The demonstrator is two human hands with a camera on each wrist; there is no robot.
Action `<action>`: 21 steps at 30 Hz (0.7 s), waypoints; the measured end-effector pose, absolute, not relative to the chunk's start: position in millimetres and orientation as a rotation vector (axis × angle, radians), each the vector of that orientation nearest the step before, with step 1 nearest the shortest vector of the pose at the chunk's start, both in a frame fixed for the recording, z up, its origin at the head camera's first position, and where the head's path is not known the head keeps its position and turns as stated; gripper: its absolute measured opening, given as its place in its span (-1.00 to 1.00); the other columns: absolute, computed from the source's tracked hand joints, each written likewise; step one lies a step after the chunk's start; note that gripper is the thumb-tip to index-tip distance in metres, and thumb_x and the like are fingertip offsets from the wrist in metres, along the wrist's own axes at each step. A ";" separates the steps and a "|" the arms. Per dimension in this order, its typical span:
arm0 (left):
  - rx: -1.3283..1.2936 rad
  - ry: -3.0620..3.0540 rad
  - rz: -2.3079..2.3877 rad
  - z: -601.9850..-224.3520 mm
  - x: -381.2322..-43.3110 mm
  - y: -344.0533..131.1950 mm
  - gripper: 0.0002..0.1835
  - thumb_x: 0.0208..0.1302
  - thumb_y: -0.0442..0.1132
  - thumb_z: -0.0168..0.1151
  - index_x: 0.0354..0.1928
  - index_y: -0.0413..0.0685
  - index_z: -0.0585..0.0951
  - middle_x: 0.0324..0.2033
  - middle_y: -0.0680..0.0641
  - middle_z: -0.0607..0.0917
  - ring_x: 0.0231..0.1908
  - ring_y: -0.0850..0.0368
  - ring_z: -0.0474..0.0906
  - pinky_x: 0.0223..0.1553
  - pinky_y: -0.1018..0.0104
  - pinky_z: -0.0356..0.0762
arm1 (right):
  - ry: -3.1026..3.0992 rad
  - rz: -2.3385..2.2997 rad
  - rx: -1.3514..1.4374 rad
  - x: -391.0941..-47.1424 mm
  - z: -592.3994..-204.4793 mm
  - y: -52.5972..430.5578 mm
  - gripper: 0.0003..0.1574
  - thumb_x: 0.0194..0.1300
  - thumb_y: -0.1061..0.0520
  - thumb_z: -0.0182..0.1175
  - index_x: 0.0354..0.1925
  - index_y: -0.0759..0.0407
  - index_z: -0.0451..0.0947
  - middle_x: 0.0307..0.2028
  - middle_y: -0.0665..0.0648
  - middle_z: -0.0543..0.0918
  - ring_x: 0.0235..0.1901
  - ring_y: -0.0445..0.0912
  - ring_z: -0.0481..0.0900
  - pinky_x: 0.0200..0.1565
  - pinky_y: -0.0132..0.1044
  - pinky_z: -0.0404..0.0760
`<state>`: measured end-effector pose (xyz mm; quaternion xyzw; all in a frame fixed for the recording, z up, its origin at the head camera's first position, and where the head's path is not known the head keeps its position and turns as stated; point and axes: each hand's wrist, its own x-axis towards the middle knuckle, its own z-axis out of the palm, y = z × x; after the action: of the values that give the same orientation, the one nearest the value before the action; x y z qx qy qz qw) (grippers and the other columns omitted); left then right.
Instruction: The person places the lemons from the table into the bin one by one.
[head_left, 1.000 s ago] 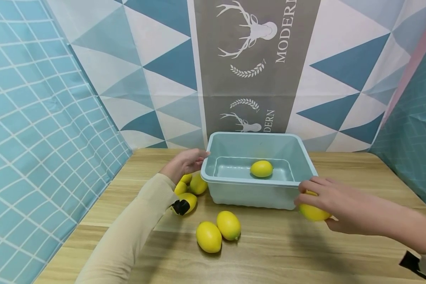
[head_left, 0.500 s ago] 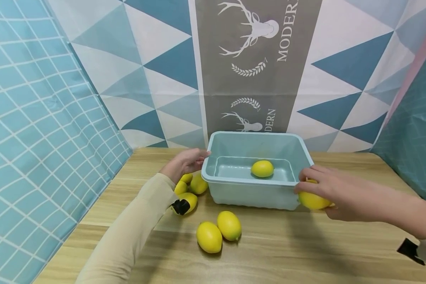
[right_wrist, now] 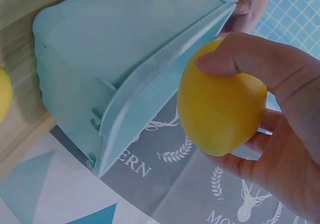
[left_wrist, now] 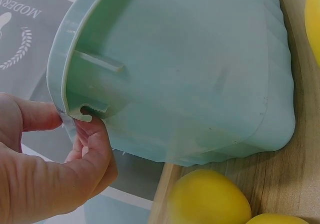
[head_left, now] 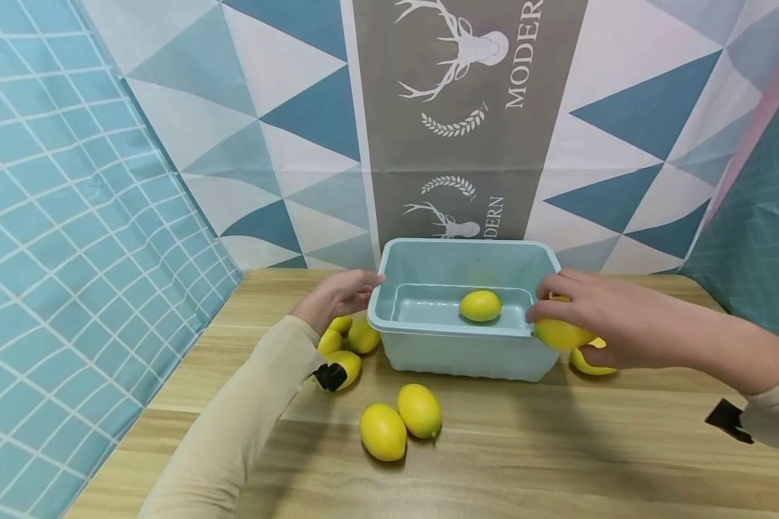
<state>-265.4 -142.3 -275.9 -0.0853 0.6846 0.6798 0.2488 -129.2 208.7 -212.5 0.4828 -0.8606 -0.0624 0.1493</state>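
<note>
A pale blue-green plastic bin point(head_left: 467, 355) stands on the wooden table with one lemon point(head_left: 480, 306) lying inside it. At the bin's left rim my left hand point(head_left: 345, 294) pinches the edge, thumb on one side and fingers curled under the lip, as the left wrist view shows. My right hand point(head_left: 600, 317) grips a yellow lemon point(right_wrist: 220, 104) between thumb and fingers, raised at the bin's right rim. In the head view that lemon overlaps the front right corner of the bin. Beneath the right hand another lemon point(head_left: 593, 360) sits on the table, partly hidden.
Two lemons point(head_left: 383, 432) lie touching in front of the bin. Several more lemons point(head_left: 342, 370) cluster at its left side, partly covered by the left forearm. A patterned backdrop point(head_left: 454, 144) rises behind the table, and a blue checked sheet point(head_left: 71, 238) hangs at left.
My right hand has lifted its lemon up and slightly left, to the bin's rim, uncovering the lemon on the table beneath. The left hand has stayed on the rim.
</note>
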 end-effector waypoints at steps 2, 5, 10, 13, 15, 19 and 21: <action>-0.230 1.861 1.854 -276.2 -265.7 -142.3 -0.52 0.41 -0.31 0.00 0.31 -0.29 0.24 0.05 -0.16 0.38 0.06 0.04 0.37 0.35 0.22 0.35 | -2.504 -0.189 1.362 -130.6 -210.2 206.7 -0.13 -0.43 0.17 0.58 -0.02 -0.12 0.51 -0.14 -0.07 0.50 -0.19 -0.23 0.40 -0.29 -0.38 0.58; -0.232 1.855 1.857 -276.1 -265.9 -142.3 -0.52 0.41 -0.31 0.00 0.31 -0.29 0.24 0.04 -0.16 0.38 0.04 0.05 0.37 0.35 0.22 0.35 | -2.509 -0.188 1.334 -133.2 -207.4 203.6 -0.15 -0.43 0.18 0.58 -0.04 -0.14 0.52 -0.17 -0.09 0.49 -0.21 -0.24 0.38 -0.30 -0.40 0.55; -0.231 1.854 1.852 -275.5 -266.4 -142.0 -0.52 0.41 -0.31 -0.01 0.31 -0.29 0.24 0.05 -0.16 0.37 0.04 0.06 0.37 0.35 0.23 0.35 | -2.480 -0.172 1.315 -139.3 -202.5 199.8 -0.15 -0.44 0.20 0.59 -0.06 -0.16 0.53 -0.19 -0.09 0.48 -0.23 -0.23 0.35 -0.30 -0.37 0.53; -0.217 1.855 1.847 -275.5 -266.8 -141.5 -0.52 0.42 -0.30 -0.02 0.32 -0.29 0.24 0.08 -0.17 0.37 0.05 0.06 0.37 0.36 0.23 0.34 | -2.486 -0.149 1.307 -143.4 -199.1 198.1 -0.16 -0.42 0.23 0.59 -0.06 -0.17 0.54 -0.19 -0.08 0.48 -0.22 -0.22 0.36 -0.28 -0.34 0.54; -0.211 1.848 1.850 -275.8 -266.8 -141.5 -0.52 0.42 -0.31 -0.02 0.32 -0.30 0.23 0.11 -0.19 0.36 0.07 0.06 0.36 0.37 0.22 0.33 | -2.497 -0.137 1.299 -145.9 -196.7 196.7 -0.17 -0.41 0.25 0.58 -0.06 -0.16 0.54 -0.19 -0.07 0.48 -0.21 -0.21 0.37 -0.27 -0.33 0.54; -0.211 1.833 1.858 -275.7 -266.1 -142.2 -0.51 0.42 -0.30 -0.03 0.33 -0.29 0.22 0.18 -0.20 0.33 0.11 0.04 0.34 0.37 0.21 0.32 | -2.513 -0.118 1.293 -152.1 -191.2 191.9 -0.19 -0.38 0.27 0.57 -0.06 -0.14 0.56 -0.18 -0.03 0.51 -0.20 -0.16 0.41 -0.25 -0.29 0.53; -0.212 1.829 1.861 -275.5 -265.7 -142.7 -0.51 0.42 -0.31 -0.03 0.33 -0.28 0.22 0.18 -0.20 0.33 0.13 0.03 0.33 0.37 0.21 0.32 | -2.510 -0.119 1.297 -155.6 -187.2 189.4 -0.19 -0.37 0.27 0.56 -0.05 -0.14 0.56 -0.17 0.00 0.51 -0.20 -0.13 0.42 -0.24 -0.26 0.52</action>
<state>-265.7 -142.7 -275.5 -0.0782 0.6749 0.6866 0.2586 -155.6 189.4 -187.2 0.4532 -0.8766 -0.0414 0.1563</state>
